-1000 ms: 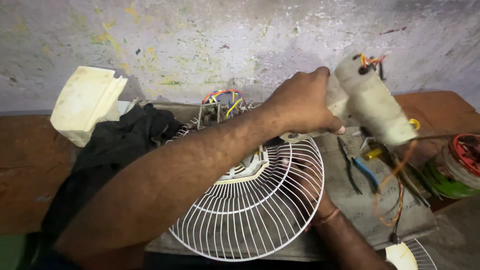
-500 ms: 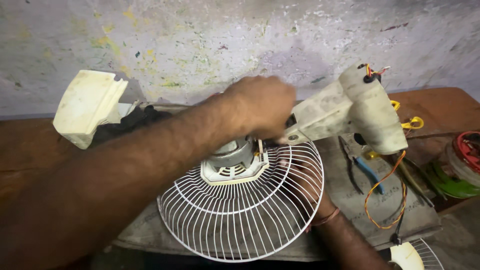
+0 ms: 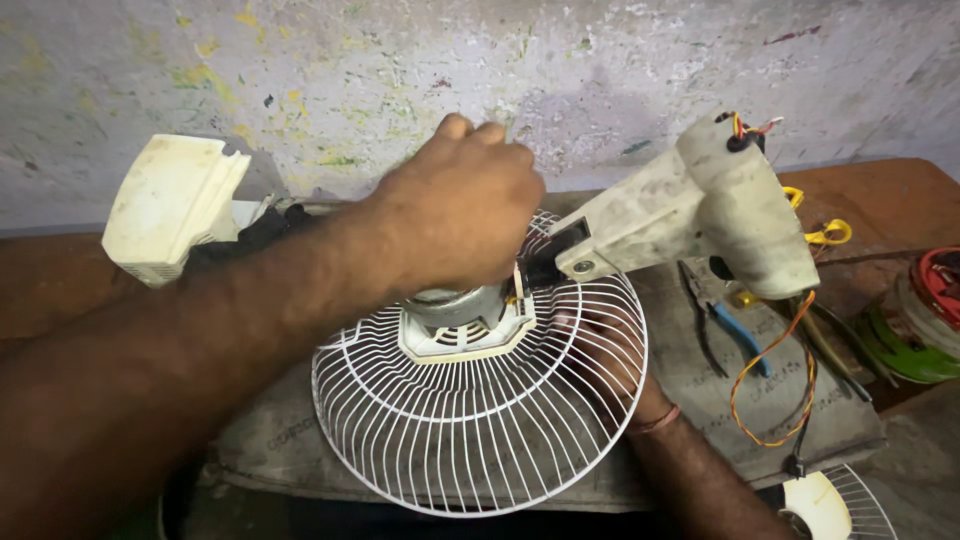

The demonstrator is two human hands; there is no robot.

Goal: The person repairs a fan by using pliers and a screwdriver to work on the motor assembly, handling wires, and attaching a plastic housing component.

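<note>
A white wire fan grille lies tilted on a grey sack, with the grey motor and its cream housing at the centre. My left hand reaches across from the left and closes over the top of the motor. My right hand is underneath the grille, seen through the wires, holding it from below. A red thread is around that wrist. The cream fan neck sticks out to the right of the motor, with coloured wires at its top.
A cream plastic cover stands at the left by a black cloth. Blue-handled pliers and loose orange wires lie on the grey sack. A red and green round part sits far right.
My left hand has slid left from the fan neck onto the motor. The neck and grille now sit closer and lower in view.
</note>
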